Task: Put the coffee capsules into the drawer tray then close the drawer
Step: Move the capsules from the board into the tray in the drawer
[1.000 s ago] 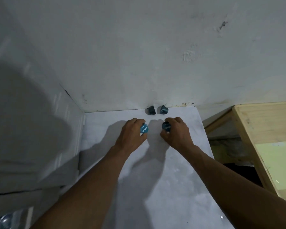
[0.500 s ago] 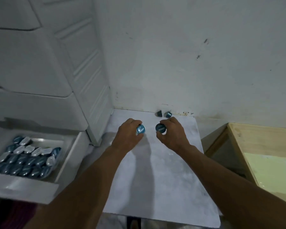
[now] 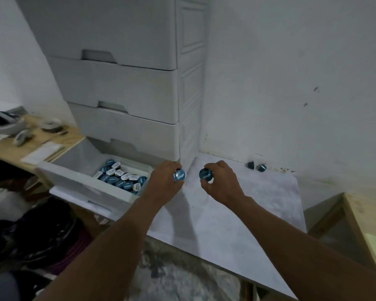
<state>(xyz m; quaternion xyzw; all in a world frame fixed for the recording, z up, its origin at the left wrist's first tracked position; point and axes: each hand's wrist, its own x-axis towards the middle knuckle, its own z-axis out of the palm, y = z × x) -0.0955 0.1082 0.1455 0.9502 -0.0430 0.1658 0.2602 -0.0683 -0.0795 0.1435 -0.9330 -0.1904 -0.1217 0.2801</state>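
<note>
left hand (image 3: 165, 184) pinches a round blue foil-lidded coffee capsule (image 3: 179, 175), right hand (image 3: 223, 185) pinches a matching blue capsule (image 3: 206, 175), both by the white tabletop's (image 3: 248, 218) left edge, right of the open white plastic drawer (image 3: 78, 181)

Nothing fully legible. White wordmark across teal foil lid of left capsule (image 3: 179, 175), pinched in left hand (image 3: 166, 182): runs sideways, letters too blurred to read. Same-looking wordmark on lid of right capsule (image 3: 206, 175), pinched in right hand (image 3: 223, 184): also unreadable. Stored capsules (image 3: 117, 178) in drawer (image 3: 80, 153): teal lids w/ white print, white lids w/ dark print, all too small to make out.
</note>
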